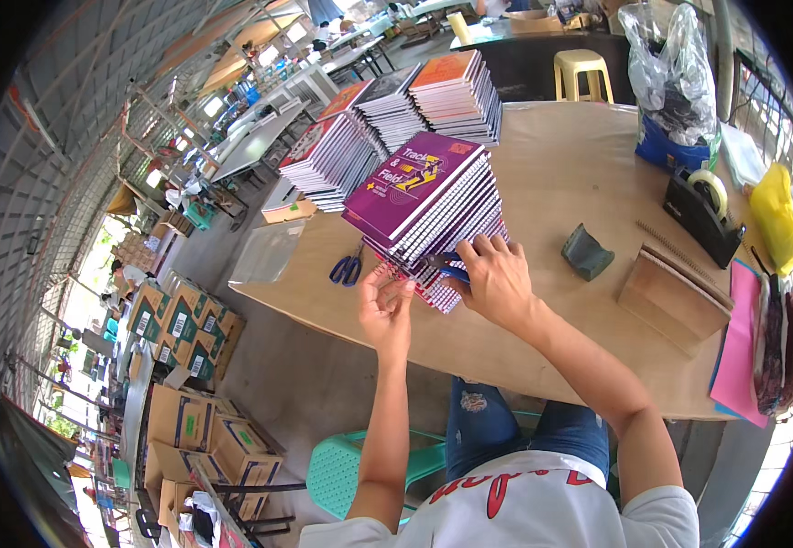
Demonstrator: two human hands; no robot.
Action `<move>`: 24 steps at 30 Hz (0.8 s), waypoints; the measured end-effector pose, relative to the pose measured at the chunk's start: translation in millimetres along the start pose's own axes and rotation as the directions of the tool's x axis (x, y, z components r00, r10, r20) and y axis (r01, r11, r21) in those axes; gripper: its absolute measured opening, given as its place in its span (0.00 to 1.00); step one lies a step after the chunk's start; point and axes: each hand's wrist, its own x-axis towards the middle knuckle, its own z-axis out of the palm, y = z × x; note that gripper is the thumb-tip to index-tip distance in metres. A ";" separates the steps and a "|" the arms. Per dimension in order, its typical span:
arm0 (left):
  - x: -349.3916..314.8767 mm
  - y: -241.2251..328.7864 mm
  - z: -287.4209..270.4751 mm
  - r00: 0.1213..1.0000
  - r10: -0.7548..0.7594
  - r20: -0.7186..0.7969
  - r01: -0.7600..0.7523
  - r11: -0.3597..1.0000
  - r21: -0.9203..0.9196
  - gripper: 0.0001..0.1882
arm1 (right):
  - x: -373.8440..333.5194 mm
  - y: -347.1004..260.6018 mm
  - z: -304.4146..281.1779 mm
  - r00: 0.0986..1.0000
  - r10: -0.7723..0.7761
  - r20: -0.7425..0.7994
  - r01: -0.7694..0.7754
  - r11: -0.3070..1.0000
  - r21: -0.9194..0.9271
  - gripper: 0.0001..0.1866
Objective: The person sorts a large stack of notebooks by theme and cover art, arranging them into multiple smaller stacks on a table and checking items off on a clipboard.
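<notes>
A tall stack of spiral-bound notebooks (417,184) with purple covers stands near the table's left edge, its coils facing me. My right hand (495,279) is closed around blue-handled pliers (452,271), whose jaws reach the coils low on the stack's near side. At the near left corner my left hand (385,309) has thumb and fingers curled together on a notebook's spiral binding (399,267). The exact pinch point is too small to make out. Dark blue-handled scissors (347,267) lie on the table just left of my left hand.
Behind stand more notebook stacks (458,87). To the right are a tape dispenser (705,215), a dark green block (587,252), a brown cardboard piece (675,297), pink paper (736,352) and a yellow bag (775,215). A green stool (337,475) and cardboard boxes (182,324) occupy the floor.
</notes>
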 end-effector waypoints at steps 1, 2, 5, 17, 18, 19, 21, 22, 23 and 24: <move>1.8 -1.8 2.2 1.000 -0.007 -0.007 0.007 1.000 0.009 0.17 | 0.4 -1.6 0.7 1.000 0.007 -0.001 -0.007 1.000 -0.011 0.24; 3.5 -3.9 3.9 1.000 -0.013 -0.013 0.013 1.000 0.018 0.16 | 0.1 -2.8 2.5 1.000 0.001 -0.012 -0.001 1.000 -0.017 0.24; 7.4 -5.8 2.6 0.998 -0.044 -0.037 0.045 0.999 0.023 0.11 | 1.2 -6.0 7.6 1.000 -0.006 -0.028 0.006 1.000 -0.030 0.24; 7.9 -7.9 4.7 0.999 -0.028 -0.045 0.030 0.998 0.051 0.07 | 8.6 -10.8 19.9 0.986 0.044 0.161 -0.053 0.997 0.050 0.19; 7.9 -8.2 3.3 0.998 -0.028 -0.049 0.031 0.997 0.065 0.07 | 8.9 -9.5 20.0 0.983 0.059 0.172 -0.071 0.995 0.064 0.19; 7.3 -7.6 3.2 0.998 -0.035 -0.046 0.037 0.998 0.048 0.07 | 8.4 -6.8 19.4 0.980 0.074 0.183 -0.089 0.993 0.077 0.19; 6.7 -4.6 3.7 0.998 -0.046 -0.043 0.047 0.999 0.013 0.07 | 5.8 -3.6 15.5 0.987 0.084 0.138 -0.096 0.992 0.078 0.19; 7.0 -3.8 3.1 0.998 -0.051 -0.048 0.052 0.998 0.029 0.07 | 3.2 -3.8 10.5 0.994 0.079 0.082 -0.084 0.994 0.066 0.19; 7.2 -3.1 2.3 0.997 -0.055 -0.053 0.058 0.997 0.045 0.07 | 2.2 -4.7 6.9 0.997 0.072 0.026 -0.073 0.996 0.055 0.19; 6.4 -3.1 3.0 0.997 -0.063 -0.052 0.066 0.996 0.059 0.07 | 1.5 -5.0 5.0 0.998 0.035 -0.052 -0.037 0.999 -0.035 0.20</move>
